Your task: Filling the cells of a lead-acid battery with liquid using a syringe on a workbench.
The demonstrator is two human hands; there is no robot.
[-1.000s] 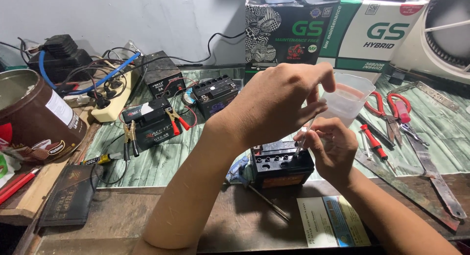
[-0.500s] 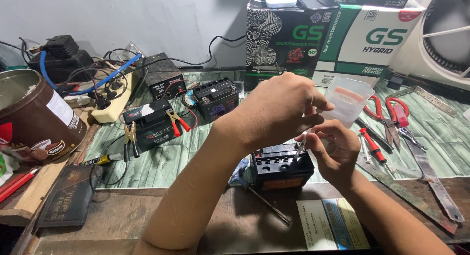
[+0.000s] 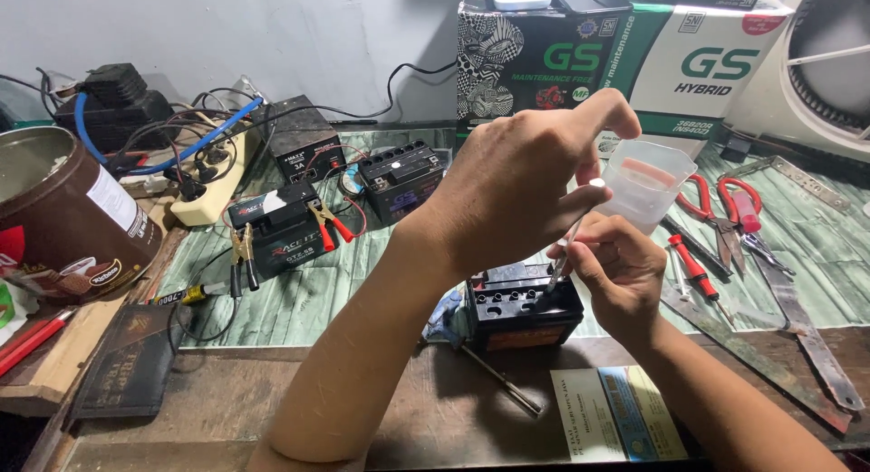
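Observation:
A small black battery (image 3: pixel 521 309) with open filler holes sits at the edge of the green mat. My left hand (image 3: pixel 521 187) hovers above it, pinching the top of a thin clear pipette (image 3: pixel 569 241). Just right of the battery, my right hand (image 3: pixel 616 273) grips the pipette's lower part and holds its tip at a filler hole on the battery's right side. A clear plastic cup (image 3: pixel 645 184) stands right behind both hands.
Two more black batteries (image 3: pixel 276 227) (image 3: pixel 399 178) with red clamps, a charger box (image 3: pixel 304 150) and a power strip (image 3: pixel 213 187) lie at the left. A brown tin (image 3: pixel 63 218) stands far left. Red pliers (image 3: pixel 720 209), screwdrivers (image 3: pixel 693 264) and metal blades (image 3: pixel 797 318) lie right. Cardboard boxes (image 3: pixel 616 55) stand behind.
My left hand has risen slightly and its thumb has lifted, so the pipette now shows between the hands. The right hand stays at the battery.

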